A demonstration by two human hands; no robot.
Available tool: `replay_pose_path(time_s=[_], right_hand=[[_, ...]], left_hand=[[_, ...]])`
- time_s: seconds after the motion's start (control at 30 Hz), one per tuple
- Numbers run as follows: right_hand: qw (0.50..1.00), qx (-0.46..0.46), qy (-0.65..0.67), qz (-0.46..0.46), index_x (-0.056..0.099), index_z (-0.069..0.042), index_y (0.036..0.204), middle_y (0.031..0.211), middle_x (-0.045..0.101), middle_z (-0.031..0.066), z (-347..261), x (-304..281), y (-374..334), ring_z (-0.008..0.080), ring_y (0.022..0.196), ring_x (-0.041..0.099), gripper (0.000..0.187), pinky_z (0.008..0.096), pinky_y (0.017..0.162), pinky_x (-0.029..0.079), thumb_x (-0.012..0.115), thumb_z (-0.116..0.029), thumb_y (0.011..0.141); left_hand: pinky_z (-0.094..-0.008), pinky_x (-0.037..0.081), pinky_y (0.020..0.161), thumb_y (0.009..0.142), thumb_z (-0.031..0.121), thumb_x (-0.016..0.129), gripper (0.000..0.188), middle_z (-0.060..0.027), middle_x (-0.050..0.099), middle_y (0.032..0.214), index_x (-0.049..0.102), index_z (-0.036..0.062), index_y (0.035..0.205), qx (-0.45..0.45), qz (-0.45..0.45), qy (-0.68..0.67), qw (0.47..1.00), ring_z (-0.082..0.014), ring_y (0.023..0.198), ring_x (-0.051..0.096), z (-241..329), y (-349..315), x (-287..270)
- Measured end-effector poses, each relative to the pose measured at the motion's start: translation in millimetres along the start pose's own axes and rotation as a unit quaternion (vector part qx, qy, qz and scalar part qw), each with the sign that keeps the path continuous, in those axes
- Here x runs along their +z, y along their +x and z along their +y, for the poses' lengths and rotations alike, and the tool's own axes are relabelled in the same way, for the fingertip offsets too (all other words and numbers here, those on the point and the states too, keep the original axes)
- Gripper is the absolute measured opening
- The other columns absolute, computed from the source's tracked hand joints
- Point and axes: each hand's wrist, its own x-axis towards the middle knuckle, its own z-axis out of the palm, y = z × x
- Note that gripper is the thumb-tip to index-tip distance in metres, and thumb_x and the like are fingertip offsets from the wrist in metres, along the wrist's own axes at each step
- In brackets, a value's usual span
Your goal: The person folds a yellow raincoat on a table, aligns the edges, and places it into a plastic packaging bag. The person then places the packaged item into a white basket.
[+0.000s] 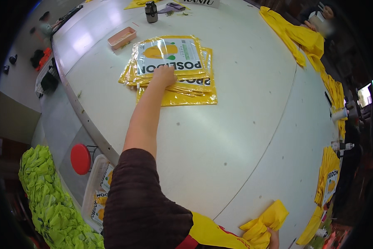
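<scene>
My left arm, in a dark sleeve, stretches far across the table. My left hand [165, 76] is on the lower part of the top packet [188, 50] of a pile, its fingers curled against the plastic. These packets are flat, glossy and clear, with yellow contents and a printed insert. Their edges are fanned unevenly, and a lower yellow packet [182, 98] sticks out toward me. Near the bottom right, my right hand [273, 239] grips a crumpled yellow folded sheet [266, 222], soft and thin. Part of this hand is cut off by the lower edge.
A pink tray [122, 37] and a dark bottle [151, 12] stand beyond the pile on the white table [219, 137]. Yellow garments [296, 35] line the right edge, with stacked packets [329, 178] nearer. At left are a red stool [80, 159], a bin [91, 195] and green bundles [45, 195].
</scene>
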Motion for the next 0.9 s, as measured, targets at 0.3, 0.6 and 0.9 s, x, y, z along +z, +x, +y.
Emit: replay_pose_path(time_s=[0.3, 0.6, 0.9], right_hand=[[0.999, -0.031, 0.018, -0.016, 0.040, 0.002, 0.126, 0.116, 0.054, 0.0158, 3, -8, 0, 0.0295, 0.100, 0.057, 0.057, 0.0363, 0.084, 0.047, 0.058, -0.003, 0.071], [0.998, -0.057, -0.030, -0.001, 0.037, -0.001, 0.130, 0.120, 0.052, 0.0132, 27, -57, 25, 0.0285, 0.107, 0.052, 0.064, 0.0378, 0.090, 0.044, 0.060, -0.006, 0.071], [0.979, -0.128, -0.069, -0.141, 0.042, -0.002, 0.127, 0.120, 0.052, 0.0082, 25, -80, 24, 0.0237, 0.110, 0.050, 0.064, 0.0336, 0.094, 0.040, 0.065, -0.001, 0.067]], left_hand=[[-0.0371, 0.045, 0.061, 0.080, 0.014, 0.050, 0.007, -0.0080, 0.064, 0.076, 0.056, 0.0107, 0.084, 0.105, 0.112, 0.141, 0.978, -0.0216, 0.069, 0.064, 23, -33, 27], [-0.0304, 0.044, 0.056, 0.092, 0.019, 0.043, 0.021, -0.0093, 0.057, 0.067, 0.048, 0.0007, 0.083, -0.070, 0.317, -0.479, 0.816, -0.0238, 0.061, 0.057, 119, -199, -97], [-0.0313, 0.047, 0.072, 0.093, 0.020, 0.038, 0.023, -0.0088, 0.055, 0.098, 0.048, 0.0018, 0.103, -0.344, 0.023, -0.835, 0.428, -0.0204, 0.080, 0.057, 282, -437, 21]])
